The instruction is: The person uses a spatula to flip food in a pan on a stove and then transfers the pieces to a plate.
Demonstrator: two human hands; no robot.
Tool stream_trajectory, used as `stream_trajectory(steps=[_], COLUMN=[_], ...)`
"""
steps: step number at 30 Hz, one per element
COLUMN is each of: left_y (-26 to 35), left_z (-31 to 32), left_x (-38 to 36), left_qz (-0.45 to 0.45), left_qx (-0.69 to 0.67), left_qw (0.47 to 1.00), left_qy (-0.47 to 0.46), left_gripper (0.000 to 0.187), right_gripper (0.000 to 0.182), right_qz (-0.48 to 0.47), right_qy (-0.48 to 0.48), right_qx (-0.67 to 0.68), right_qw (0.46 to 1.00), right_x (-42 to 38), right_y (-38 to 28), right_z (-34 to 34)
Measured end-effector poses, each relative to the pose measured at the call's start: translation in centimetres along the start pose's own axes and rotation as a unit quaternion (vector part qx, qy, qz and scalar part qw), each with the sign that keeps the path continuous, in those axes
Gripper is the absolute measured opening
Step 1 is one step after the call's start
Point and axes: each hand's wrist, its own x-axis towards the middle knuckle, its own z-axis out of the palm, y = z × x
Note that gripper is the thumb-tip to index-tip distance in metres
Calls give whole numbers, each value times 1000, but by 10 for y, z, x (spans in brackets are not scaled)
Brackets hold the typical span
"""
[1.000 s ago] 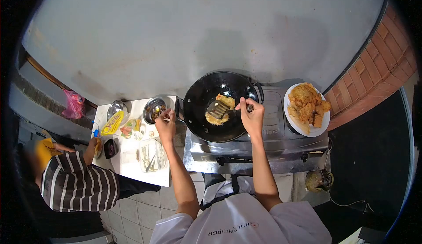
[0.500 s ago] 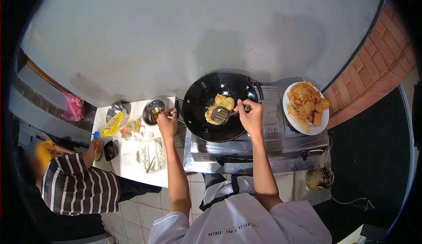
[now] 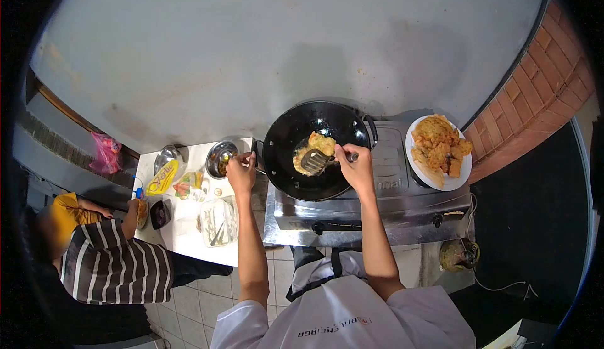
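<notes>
My right hand (image 3: 357,169) is closed around the handle of a slotted spatula (image 3: 314,161). Its slotted head rests on a golden fritter (image 3: 322,142) frying in oil, partly hiding it. The black wok (image 3: 292,185) stands on the stove's left burner. At the wok's left side, my left hand (image 3: 240,174) is closed at the loop handle (image 3: 258,157), fingers bent around it. Just behind that hand sits a steel bowl (image 3: 220,159) with some yellowish contents.
A white plate (image 3: 466,171) piled with fried food stands at the right of the steel stove (image 3: 402,205). On the white table (image 3: 189,248) are another steel bowl (image 3: 167,155), a yellow packet (image 3: 162,179) and a clear container (image 3: 219,222). A person in a striped shirt (image 3: 116,264) is at the left.
The spatula head has shifted slightly left and down over the fritter. My left hand stays by the wok handle. The person at the left has moved an arm a little.
</notes>
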Motion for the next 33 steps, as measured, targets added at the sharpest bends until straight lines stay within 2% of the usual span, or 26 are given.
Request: stream_trajectory(steps=[2, 4, 7, 17, 20, 26, 31, 33], left_y=[1, -1, -4, -2, 1, -5, -5, -5], left_z=[-2, 0, 1, 0, 0, 3, 3, 3], left_x=[0, 1, 2, 3, 4, 3, 4, 4], left_qz=[-5, -15, 15, 15, -1, 9, -1, -2], left_qx=[1, -2, 33, 23, 10, 7, 12, 12], left_qw=[1000, 1000, 999, 1000, 1000, 1000, 1000, 1000], left_qy=[-3, -10, -1, -1, -4, 6, -7, -7], left_gripper=[23, 22, 21, 24, 24, 22, 26, 25], right_gripper=[28, 28, 25, 22, 22, 22, 26, 28], right_qz=[0, 24, 10, 34, 12, 23, -14, -23], right_qy=[-5, -27, -4, -11, -8, 14, 95, 94], right_qx=[10, -79, -49, -42, -38, -52, 1, -15], right_qw=[1000, 996, 999, 998, 999, 998, 995, 995], right_x=[-1, -2, -5, -6, -5, -6, -3, -2], right_y=[-4, -6, -1, -5, -3, -26, -22, -21], right_z=[0, 0, 5, 4, 5, -2, -5, -6])
